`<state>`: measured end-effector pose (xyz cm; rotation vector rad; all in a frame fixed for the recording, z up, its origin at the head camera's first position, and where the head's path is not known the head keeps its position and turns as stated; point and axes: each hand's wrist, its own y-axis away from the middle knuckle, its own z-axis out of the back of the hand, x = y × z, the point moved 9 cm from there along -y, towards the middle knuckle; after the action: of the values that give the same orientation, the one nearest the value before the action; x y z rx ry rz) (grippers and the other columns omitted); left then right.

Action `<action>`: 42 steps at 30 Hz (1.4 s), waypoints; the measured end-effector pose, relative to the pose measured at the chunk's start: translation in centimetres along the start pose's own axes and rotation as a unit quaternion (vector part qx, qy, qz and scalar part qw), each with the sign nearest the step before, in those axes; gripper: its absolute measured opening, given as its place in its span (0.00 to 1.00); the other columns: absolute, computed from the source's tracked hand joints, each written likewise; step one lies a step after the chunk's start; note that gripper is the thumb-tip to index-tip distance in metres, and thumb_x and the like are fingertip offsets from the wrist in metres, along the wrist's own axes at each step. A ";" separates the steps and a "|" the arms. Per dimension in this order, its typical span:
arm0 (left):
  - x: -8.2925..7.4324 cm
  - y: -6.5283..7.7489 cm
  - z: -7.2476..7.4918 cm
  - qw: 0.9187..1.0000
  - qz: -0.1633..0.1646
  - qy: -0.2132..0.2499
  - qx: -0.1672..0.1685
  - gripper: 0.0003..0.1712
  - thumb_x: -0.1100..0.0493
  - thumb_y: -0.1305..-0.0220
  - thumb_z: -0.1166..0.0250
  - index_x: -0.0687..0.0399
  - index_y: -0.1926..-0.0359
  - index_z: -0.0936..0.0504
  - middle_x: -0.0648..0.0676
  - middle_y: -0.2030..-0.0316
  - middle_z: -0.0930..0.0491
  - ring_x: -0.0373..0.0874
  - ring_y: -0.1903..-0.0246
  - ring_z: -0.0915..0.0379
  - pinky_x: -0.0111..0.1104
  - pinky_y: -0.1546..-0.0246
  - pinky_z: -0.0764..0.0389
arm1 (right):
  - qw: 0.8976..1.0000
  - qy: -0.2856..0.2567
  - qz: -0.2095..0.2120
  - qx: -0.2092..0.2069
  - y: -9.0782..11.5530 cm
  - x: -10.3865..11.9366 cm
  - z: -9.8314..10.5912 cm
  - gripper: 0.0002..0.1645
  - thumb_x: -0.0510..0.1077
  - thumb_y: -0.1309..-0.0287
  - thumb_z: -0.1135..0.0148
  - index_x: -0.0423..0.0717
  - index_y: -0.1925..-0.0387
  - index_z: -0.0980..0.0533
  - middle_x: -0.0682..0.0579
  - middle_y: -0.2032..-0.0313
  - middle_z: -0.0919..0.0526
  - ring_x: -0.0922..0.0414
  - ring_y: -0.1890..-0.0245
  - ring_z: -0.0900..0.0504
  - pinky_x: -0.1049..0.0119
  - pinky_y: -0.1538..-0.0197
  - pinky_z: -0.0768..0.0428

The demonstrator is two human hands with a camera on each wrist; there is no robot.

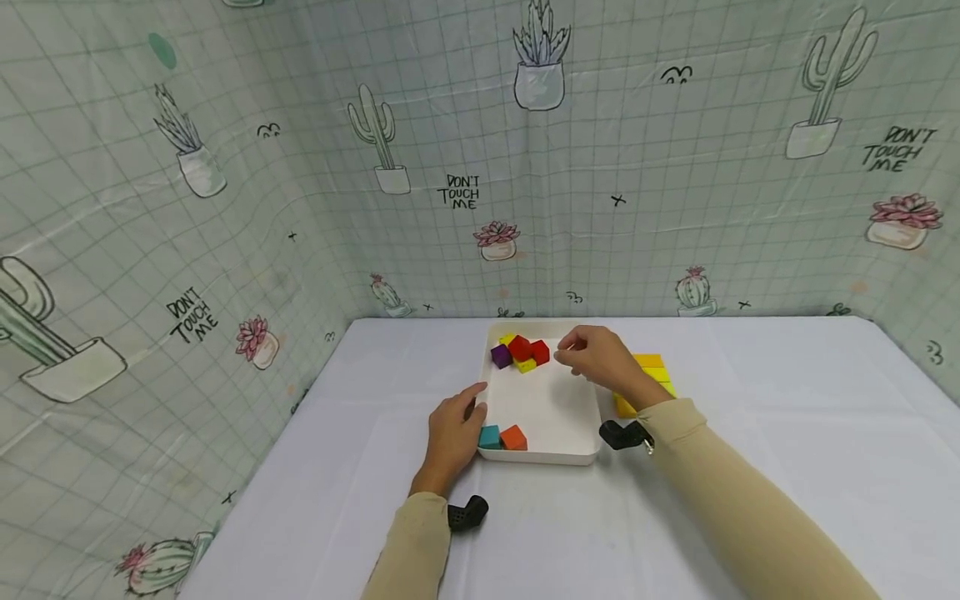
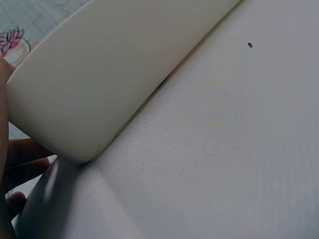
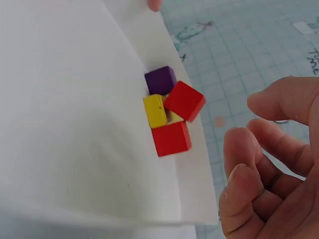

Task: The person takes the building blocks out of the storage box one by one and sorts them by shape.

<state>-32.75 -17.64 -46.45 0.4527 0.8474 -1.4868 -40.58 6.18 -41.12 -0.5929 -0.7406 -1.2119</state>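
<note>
Grid-lined cloth (image 1: pixel 570 242) printed with potted cacti backs the scene, and below it stretches a white-covered table (image 1: pixel 795 417). Centre stage, a white tray (image 1: pixel 547 408) sits on it! At its left rim, the left hand (image 1: pixel 452 429) rests, fingers loosely spread and touching the side; by the far right edge hovers the right hand (image 1: pixel 597 355), empty, fingers softly bent, thumb parted from them. Yellow blocks (image 1: pixel 662 375) lie just outside, partly behind the wrist (image 1: pixel 647 392). Inside, far left, one red cube (image 1: pixel 519 347) perches on a purple, yellow and red cluster (image 3: pixel 171 138); a teal cube (image 1: pixel 489 437) and an orange cube (image 1: pixel 513 437) occupy the near left corner.
</note>
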 end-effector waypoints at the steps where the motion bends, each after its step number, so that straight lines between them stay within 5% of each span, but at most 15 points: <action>1: 0.0 0.0 0.0 1.000 0.000 0.001 0.000 0.22 0.55 0.27 0.44 0.43 0.35 0.22 0.53 0.42 0.19 0.52 0.43 0.27 0.52 0.37 0.33 | 1.000 -0.002 -0.002 0.007 -0.2 0.2 -0.4 0.15 0.49 0.35 0.37 0.43 0.53 0.21 0.45 0.61 0.18 0.45 0.61 0.17 0.62 0.60 0.18; 9: 0.0 0.1 0.1 1.000 -0.008 0.003 -0.003 0.22 0.56 0.28 0.43 0.45 0.35 0.21 0.54 0.45 0.18 0.52 0.45 0.26 0.52 0.39 0.30 | 0.998 -0.018 -0.025 0.051 -2.1 -0.1 -3.1 0.12 0.46 0.36 0.36 0.43 0.56 0.20 0.46 0.58 0.17 0.48 0.63 0.17 0.63 0.62 0.17; 17: -0.5 0.1 -0.3 1.000 -0.027 -0.001 0.000 0.22 0.56 0.28 0.43 0.46 0.35 0.21 0.54 0.47 0.17 0.51 0.46 0.25 0.51 0.40 0.29 | 0.996 0.008 -0.038 0.077 -3.0 -0.2 -5.8 0.22 0.46 0.38 0.34 0.39 0.46 0.22 0.43 0.52 0.19 0.51 0.65 0.20 0.66 0.64 0.18; 30: -0.5 0.0 0.3 0.999 -0.029 -0.015 -0.012 0.22 0.56 0.28 0.43 0.47 0.36 0.21 0.54 0.47 0.17 0.51 0.47 0.25 0.51 0.41 0.28 | 0.994 0.093 -0.029 0.044 -4.0 0.1 -7.1 0.26 0.43 0.41 0.36 0.35 0.43 0.24 0.41 0.48 0.19 0.46 0.54 0.24 0.52 0.44 0.22; 42: -0.2 0.0 0.2 1.000 -0.020 -0.013 -0.007 0.22 0.55 0.28 0.43 0.46 0.35 0.21 0.54 0.45 0.18 0.51 0.45 0.25 0.50 0.39 0.29 | 0.993 0.102 -0.052 -0.003 -4.6 -0.1 -7.3 0.22 0.50 0.40 0.31 0.36 0.53 0.20 0.45 0.63 0.18 0.48 0.64 0.23 0.60 0.59 0.21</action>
<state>-32.73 -17.67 -46.20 0.4068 0.8501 -1.5195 -43.63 -0.42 -45.71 -0.4307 -0.6004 -1.3503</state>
